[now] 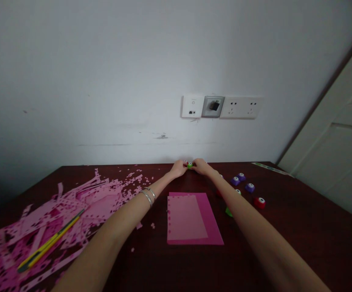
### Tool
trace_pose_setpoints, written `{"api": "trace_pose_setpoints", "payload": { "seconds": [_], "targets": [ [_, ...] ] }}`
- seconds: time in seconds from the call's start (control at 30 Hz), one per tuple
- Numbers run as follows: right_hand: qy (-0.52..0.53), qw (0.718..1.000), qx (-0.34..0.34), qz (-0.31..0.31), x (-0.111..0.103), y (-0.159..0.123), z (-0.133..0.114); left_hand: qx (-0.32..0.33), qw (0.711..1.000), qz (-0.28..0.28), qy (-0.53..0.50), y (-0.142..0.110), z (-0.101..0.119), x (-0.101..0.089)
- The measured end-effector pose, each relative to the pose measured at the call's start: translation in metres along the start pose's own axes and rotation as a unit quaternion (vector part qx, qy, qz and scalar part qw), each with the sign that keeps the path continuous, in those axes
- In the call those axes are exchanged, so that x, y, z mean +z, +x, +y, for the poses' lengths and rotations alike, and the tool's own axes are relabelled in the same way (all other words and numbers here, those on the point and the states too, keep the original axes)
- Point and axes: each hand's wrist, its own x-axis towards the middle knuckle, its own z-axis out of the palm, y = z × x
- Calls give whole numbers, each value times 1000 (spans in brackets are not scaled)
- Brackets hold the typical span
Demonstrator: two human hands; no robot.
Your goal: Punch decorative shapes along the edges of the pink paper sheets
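Note:
Both arms reach to the table's back edge by the wall. Between the two hands is a small green craft punch point(190, 166) with a white button, and a red craft punch point(186, 162) sits just behind it. My left hand point(178, 168) has its fingertips closed at the green punch's left side. From the other side, my right hand point(202, 166) pinches it; the exact finger contact is small and partly hidden. Nearer me lies a light pink sheet point(184, 219), punched with holes along its left and top edges, on a darker pink sheet point(212, 227).
Pink paper strips and punched scraps point(103, 202) cover the left side, with a yellow utility knife point(52, 241) on them. Purple punches point(250, 187), a red punch point(259, 202) and a green punch point(229, 211) stand at right. A patterned strip point(273, 168) lies far right. Wall sockets point(241, 107) are behind.

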Motion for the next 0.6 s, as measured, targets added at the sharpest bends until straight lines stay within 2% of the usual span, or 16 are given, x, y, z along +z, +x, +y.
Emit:
{"api": "trace_pose_setpoints", "payload": {
  "seconds": [0.17,0.3,0.47,0.6],
  "targets": [
    [10,1000,-29,5,-14,-12,-3,15,1000,-6,5,-13,12,-21],
    [61,994,-95,17,-30,-36,-9,17,997,-5,79,-52,30,-41],
    [135,980,-149,2,-41,-77,-25,14,985,-76,157,-112,45,-49],
    [181,972,-151,-17,-38,-100,-35,17,968,-144,203,-133,47,-50]
  ]
}}
